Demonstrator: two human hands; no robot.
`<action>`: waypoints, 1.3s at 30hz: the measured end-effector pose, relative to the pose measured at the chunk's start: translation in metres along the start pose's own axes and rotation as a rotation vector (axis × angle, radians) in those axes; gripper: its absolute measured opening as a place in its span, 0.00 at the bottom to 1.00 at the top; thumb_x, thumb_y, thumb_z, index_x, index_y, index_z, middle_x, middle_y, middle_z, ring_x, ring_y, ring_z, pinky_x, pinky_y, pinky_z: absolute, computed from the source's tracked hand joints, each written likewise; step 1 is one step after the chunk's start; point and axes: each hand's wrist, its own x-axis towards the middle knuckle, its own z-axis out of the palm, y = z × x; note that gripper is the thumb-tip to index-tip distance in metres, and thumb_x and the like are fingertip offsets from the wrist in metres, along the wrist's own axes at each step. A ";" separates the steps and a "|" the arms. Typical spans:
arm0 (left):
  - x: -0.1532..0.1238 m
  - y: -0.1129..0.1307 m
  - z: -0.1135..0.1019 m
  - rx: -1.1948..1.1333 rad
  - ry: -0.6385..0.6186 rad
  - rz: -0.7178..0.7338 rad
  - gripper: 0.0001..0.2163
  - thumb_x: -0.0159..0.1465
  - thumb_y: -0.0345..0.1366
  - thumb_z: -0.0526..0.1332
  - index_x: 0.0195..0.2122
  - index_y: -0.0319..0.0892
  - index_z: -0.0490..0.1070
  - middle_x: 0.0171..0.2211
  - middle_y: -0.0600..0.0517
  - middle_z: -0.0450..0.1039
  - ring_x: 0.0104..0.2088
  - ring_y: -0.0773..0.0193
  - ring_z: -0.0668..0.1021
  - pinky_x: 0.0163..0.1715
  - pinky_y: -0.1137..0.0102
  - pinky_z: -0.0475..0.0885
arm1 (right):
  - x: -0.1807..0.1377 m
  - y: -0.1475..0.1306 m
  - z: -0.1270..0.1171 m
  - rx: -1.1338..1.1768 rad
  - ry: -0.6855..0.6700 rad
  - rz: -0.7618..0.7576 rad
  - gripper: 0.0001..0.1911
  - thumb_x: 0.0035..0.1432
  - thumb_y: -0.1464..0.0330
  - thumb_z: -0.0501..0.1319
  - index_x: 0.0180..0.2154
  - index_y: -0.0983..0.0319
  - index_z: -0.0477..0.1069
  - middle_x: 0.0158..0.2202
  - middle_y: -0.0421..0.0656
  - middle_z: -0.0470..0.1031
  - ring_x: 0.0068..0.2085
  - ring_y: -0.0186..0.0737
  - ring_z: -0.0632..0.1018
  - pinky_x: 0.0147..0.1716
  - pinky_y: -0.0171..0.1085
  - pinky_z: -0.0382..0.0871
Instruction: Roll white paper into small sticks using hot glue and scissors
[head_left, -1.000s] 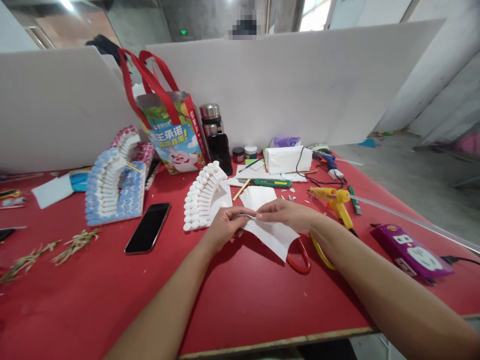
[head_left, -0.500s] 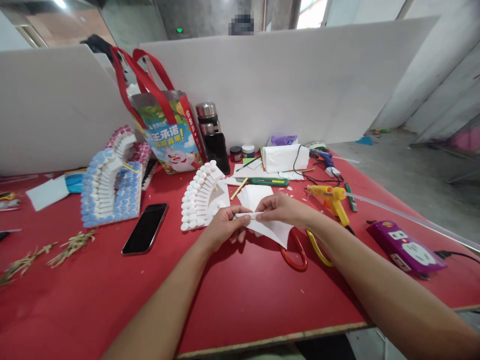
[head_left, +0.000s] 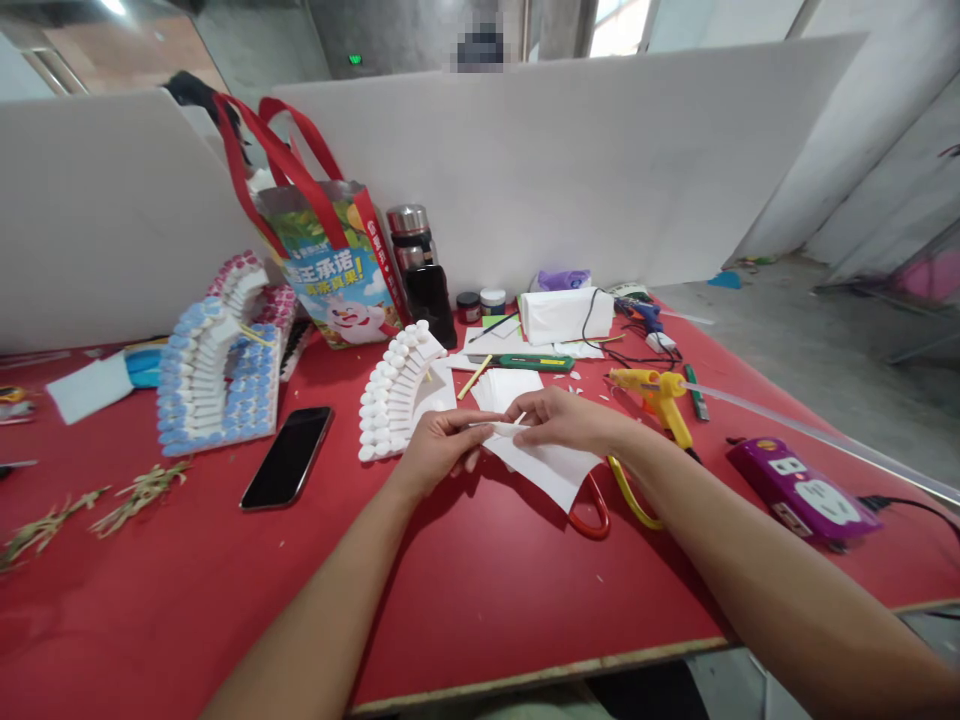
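My left hand (head_left: 444,443) pinches the left end of a small white sheet of paper (head_left: 551,470) above the red table. On the same sheet, the fingers of my right hand (head_left: 559,418) close near its upper edge. A thin pale strip or stick shows between the two hands; what it is I cannot make out. Behind them lies a fanned stack of white paper (head_left: 510,385), partly covered. Scissors with one red handle (head_left: 598,512) and one yellow handle (head_left: 630,495) lie under my right hand and forearm, their blades hidden. A white fan-shaped paper model (head_left: 397,400) stands left of my hands.
To the left are a phone (head_left: 287,458), a blue-and-white paper model (head_left: 217,385) and a shopping bag (head_left: 341,280). A green cutter (head_left: 532,362) lies behind the stack. On the right are a yellow glue gun (head_left: 660,395) and a purple power strip (head_left: 802,490).
The paper's near edge was rolled or folded between my fingers; now more of the sheet lies spread out toward the right. Both hands stay close together, and the view has shifted slightly.
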 end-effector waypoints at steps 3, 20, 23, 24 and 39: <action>0.000 -0.002 -0.003 -0.084 -0.021 0.006 0.16 0.62 0.42 0.69 0.49 0.42 0.83 0.16 0.56 0.68 0.16 0.72 0.64 0.17 0.75 0.57 | -0.004 -0.003 -0.009 0.054 -0.076 -0.042 0.17 0.50 0.69 0.72 0.44 0.59 0.78 0.28 0.36 0.77 0.28 0.33 0.75 0.29 0.32 0.67; -0.003 0.010 0.001 -0.091 -0.084 0.079 0.15 0.66 0.41 0.64 0.48 0.37 0.79 0.21 0.56 0.67 0.22 0.71 0.68 0.25 0.73 0.63 | -0.004 -0.001 0.010 0.338 -0.272 0.004 0.10 0.60 0.63 0.68 0.33 0.64 0.76 0.27 0.39 0.75 0.25 0.30 0.72 0.36 0.37 0.76; -0.001 0.006 0.002 -0.034 -0.052 0.031 0.15 0.65 0.44 0.66 0.47 0.38 0.78 0.22 0.55 0.69 0.21 0.71 0.69 0.20 0.75 0.61 | -0.004 -0.002 0.008 0.291 -0.280 0.005 0.12 0.59 0.63 0.69 0.32 0.65 0.75 0.27 0.39 0.74 0.24 0.29 0.71 0.32 0.36 0.75; 0.000 0.005 0.002 -0.014 -0.052 0.019 0.15 0.64 0.44 0.67 0.47 0.39 0.78 0.23 0.55 0.70 0.21 0.71 0.69 0.20 0.75 0.61 | -0.004 -0.002 0.008 0.286 -0.279 0.013 0.12 0.59 0.62 0.69 0.32 0.66 0.74 0.28 0.40 0.74 0.24 0.29 0.72 0.31 0.35 0.74; -0.003 0.009 0.007 0.505 -0.064 0.307 0.11 0.71 0.39 0.60 0.39 0.39 0.78 0.32 0.48 0.78 0.31 0.64 0.77 0.34 0.67 0.72 | -0.001 -0.002 0.008 0.215 -0.159 0.100 0.13 0.60 0.60 0.67 0.33 0.64 0.75 0.18 0.30 0.53 0.19 0.26 0.58 0.18 0.30 0.68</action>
